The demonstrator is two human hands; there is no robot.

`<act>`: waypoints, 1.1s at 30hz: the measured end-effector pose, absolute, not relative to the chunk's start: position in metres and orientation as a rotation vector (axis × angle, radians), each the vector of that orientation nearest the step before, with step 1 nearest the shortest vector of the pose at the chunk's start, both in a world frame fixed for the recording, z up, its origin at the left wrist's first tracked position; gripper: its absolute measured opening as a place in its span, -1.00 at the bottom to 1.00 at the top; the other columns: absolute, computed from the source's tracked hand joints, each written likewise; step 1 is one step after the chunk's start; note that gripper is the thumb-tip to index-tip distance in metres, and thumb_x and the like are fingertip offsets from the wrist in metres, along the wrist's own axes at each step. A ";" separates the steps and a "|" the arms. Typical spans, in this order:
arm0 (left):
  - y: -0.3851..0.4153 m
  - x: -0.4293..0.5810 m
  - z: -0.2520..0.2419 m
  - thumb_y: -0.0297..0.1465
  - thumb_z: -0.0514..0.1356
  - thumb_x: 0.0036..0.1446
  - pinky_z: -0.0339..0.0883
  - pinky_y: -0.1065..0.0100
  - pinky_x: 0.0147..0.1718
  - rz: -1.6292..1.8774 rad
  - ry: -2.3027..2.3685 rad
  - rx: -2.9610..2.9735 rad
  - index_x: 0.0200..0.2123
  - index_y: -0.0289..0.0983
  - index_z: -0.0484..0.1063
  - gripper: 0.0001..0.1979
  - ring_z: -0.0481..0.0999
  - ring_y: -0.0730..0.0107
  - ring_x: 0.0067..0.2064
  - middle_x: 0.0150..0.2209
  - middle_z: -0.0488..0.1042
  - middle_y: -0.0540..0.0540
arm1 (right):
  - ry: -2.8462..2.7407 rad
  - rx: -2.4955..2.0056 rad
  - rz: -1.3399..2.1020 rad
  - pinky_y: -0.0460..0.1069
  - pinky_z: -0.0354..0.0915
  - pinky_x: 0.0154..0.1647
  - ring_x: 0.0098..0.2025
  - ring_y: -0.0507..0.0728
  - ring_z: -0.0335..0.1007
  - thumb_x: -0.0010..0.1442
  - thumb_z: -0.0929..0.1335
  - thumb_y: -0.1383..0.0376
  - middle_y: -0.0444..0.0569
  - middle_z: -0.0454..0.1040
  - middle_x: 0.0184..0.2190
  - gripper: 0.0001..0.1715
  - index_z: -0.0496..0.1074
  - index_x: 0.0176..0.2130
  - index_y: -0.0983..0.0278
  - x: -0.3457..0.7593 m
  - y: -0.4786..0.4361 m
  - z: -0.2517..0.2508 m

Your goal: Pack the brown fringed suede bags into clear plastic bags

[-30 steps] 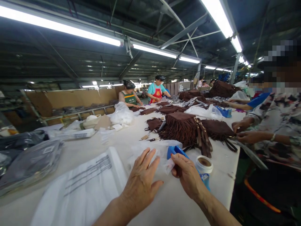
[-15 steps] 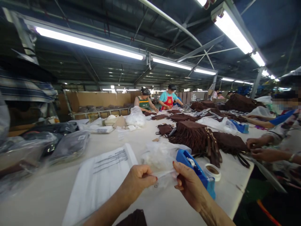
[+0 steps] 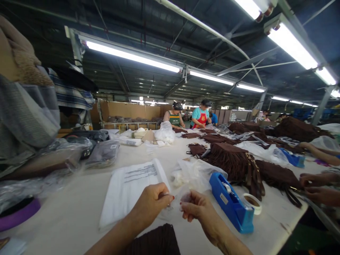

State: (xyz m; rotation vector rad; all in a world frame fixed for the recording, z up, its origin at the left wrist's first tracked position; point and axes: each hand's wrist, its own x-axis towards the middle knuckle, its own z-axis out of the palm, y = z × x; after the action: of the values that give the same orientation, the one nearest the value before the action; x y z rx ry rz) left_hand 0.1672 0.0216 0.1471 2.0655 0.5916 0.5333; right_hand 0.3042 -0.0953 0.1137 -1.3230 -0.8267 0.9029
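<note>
My left hand [image 3: 154,202] is closed in a pinch, with a thin, shiny bit of clear plastic at its fingertips. Just to its right, my right hand [image 3: 199,209] pinches a piece of translucent plastic film [image 3: 185,195]. Whether one piece joins both hands I cannot tell. Below them, at the bottom edge, lies dark brown pleated or fringed material [image 3: 156,241]. A stack of white printed plastic bags [image 3: 119,198] lies beyond my left hand. Past my right hand are a blue tape dispenser [image 3: 231,202] and a crumpled clear bag [image 3: 196,171].
A roll of tape [image 3: 253,203] sits beside the dispenser. Brown fringed bags [image 3: 228,156] are spread over the right of the white table [image 3: 74,212]. Wrapped goods [image 3: 103,153] and a purple tape roll [image 3: 21,214] lie left. A co-worker's hands [image 3: 318,186] are at right.
The view has turned left, so the table things appear further right. Film stretched between my hands earlier is now bunched at my right fingertips, and my hands are closer together.
</note>
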 end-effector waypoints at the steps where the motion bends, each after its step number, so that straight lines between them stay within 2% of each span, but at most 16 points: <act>1: 0.023 0.164 0.147 -0.19 0.05 -0.15 0.02 0.39 -0.50 0.573 0.612 2.075 -0.64 -0.24 0.19 -0.75 0.18 0.43 -0.52 -0.64 0.19 0.08 | -0.825 -1.315 0.906 -0.12 0.08 -0.55 -0.59 -0.04 0.24 -0.19 0.43 0.25 -0.19 0.36 -0.65 -0.79 0.39 -0.51 0.31 0.301 -0.093 0.110; 5: 0.035 0.149 0.143 -0.16 0.04 -0.10 0.07 0.38 -0.48 0.678 0.682 2.059 -0.63 -0.24 0.18 -0.72 0.24 0.40 -0.51 -0.64 0.27 0.04 | -0.834 -1.352 0.959 -0.11 0.06 -0.55 -0.61 -0.04 0.21 -0.23 0.37 0.34 -0.19 0.35 -0.65 -0.87 0.41 -0.52 0.31 0.295 -0.087 0.096; 8: 0.042 0.138 0.138 -0.16 0.05 -0.08 0.07 0.41 -0.54 0.673 0.695 2.007 -0.62 -0.22 0.14 -0.72 0.20 0.44 -0.58 -0.67 0.18 0.09 | -0.810 -1.372 0.928 -0.10 0.11 -0.48 -0.51 0.00 0.28 -0.25 0.36 0.35 -0.14 0.41 -0.56 -0.83 0.43 -0.49 0.29 0.295 -0.086 0.097; 11: 0.043 0.131 0.135 -0.16 0.05 -0.08 0.04 0.43 -0.57 0.638 0.693 2.058 -0.62 -0.22 0.14 -0.72 0.15 0.47 -0.60 -0.67 0.11 0.12 | -0.661 -1.304 0.932 -0.04 0.21 -0.29 -0.30 0.10 0.36 -0.21 0.40 0.17 -0.07 0.46 -0.37 -0.62 0.46 -0.32 0.25 0.294 -0.085 0.104; 13: 0.041 0.129 0.135 -0.17 0.05 -0.07 0.02 0.44 -0.57 0.608 0.680 2.108 -0.61 -0.23 0.17 -0.73 0.16 0.47 -0.58 -0.66 0.14 0.10 | -0.612 -1.293 0.971 -0.01 0.21 -0.24 -0.22 0.12 0.36 -0.20 0.42 0.03 -0.05 0.47 -0.28 -0.45 0.44 -0.20 0.22 0.291 -0.079 0.106; 14: 0.040 0.128 0.134 -0.17 0.05 -0.06 0.01 0.44 -0.56 0.592 0.674 2.123 -0.60 -0.23 0.19 -0.74 0.16 0.46 -0.58 -0.65 0.16 0.10 | -0.611 -1.299 0.984 -0.02 0.20 -0.27 -0.25 0.11 0.35 -0.22 0.45 0.01 -0.05 0.47 -0.29 -0.42 0.43 -0.20 0.22 0.288 -0.076 0.106; 16: 0.038 0.126 0.132 -0.19 0.06 -0.05 0.00 0.44 -0.56 0.564 0.672 2.131 -0.59 -0.23 0.21 -0.75 0.17 0.46 -0.56 -0.64 0.18 0.09 | -0.612 -1.297 0.964 -0.05 0.16 -0.37 -0.39 0.06 0.31 -0.28 0.49 0.05 -0.08 0.46 -0.43 -0.48 0.44 -0.33 0.27 0.281 -0.067 0.100; 19: 0.039 0.119 0.126 -0.26 0.17 -0.14 -0.03 0.44 -0.54 0.481 0.744 2.099 -0.56 -0.23 0.22 -0.79 0.16 0.46 -0.54 -0.64 0.18 0.12 | -0.565 -1.230 0.905 -0.09 0.10 -0.46 -0.55 -0.03 0.16 -0.27 0.50 0.05 -0.18 0.33 -0.61 -0.56 0.38 -0.50 0.30 0.270 -0.057 0.086; 21: 0.041 0.111 0.119 -0.36 0.24 -0.26 -0.06 0.44 -0.54 0.402 0.803 2.068 -0.56 -0.24 0.23 -0.80 0.16 0.47 -0.54 -0.64 0.18 0.15 | -0.533 -1.205 0.872 -0.10 0.10 -0.47 -0.55 -0.04 0.15 -0.25 0.50 0.03 -0.19 0.31 -0.62 -0.56 0.37 -0.52 0.29 0.264 -0.054 0.078; 24: 0.044 0.097 0.107 -0.45 0.21 -0.34 -0.09 0.44 -0.53 0.331 0.839 2.006 -0.61 -0.27 0.26 -0.85 0.18 0.47 -0.53 -0.64 0.20 0.14 | -0.488 -1.177 0.849 -0.10 0.16 -0.44 -0.52 -0.03 0.20 -0.29 0.52 0.04 -0.19 0.33 -0.62 -0.55 0.39 -0.54 0.29 0.261 -0.053 0.069; 27: 0.046 0.085 0.094 -0.42 0.17 -0.35 -0.04 0.44 -0.53 0.308 0.837 1.862 -0.64 -0.29 0.27 -0.89 0.20 0.46 -0.53 -0.64 0.22 0.11 | -0.470 -1.176 0.853 -0.12 0.20 -0.43 -0.50 -0.03 0.24 -0.31 0.54 0.06 -0.18 0.35 -0.60 -0.57 0.42 -0.53 0.29 0.260 -0.052 0.065; 33: 0.045 0.080 0.083 -0.32 0.22 -0.42 0.02 0.46 -0.54 0.457 0.888 1.514 -0.66 -0.29 0.24 -0.78 0.19 0.52 -0.56 -0.67 0.22 0.11 | -0.345 -1.105 0.950 -0.16 0.21 -0.49 -0.53 -0.06 0.26 -0.42 0.57 0.12 -0.15 0.43 -0.58 -0.56 0.46 -0.53 0.31 0.255 -0.048 0.064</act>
State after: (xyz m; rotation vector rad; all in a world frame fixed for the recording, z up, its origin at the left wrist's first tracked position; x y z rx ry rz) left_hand 0.0802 0.0447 0.0828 1.5144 0.8884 0.4565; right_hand 0.2552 -0.0478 0.0640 -1.1053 -0.3453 0.9502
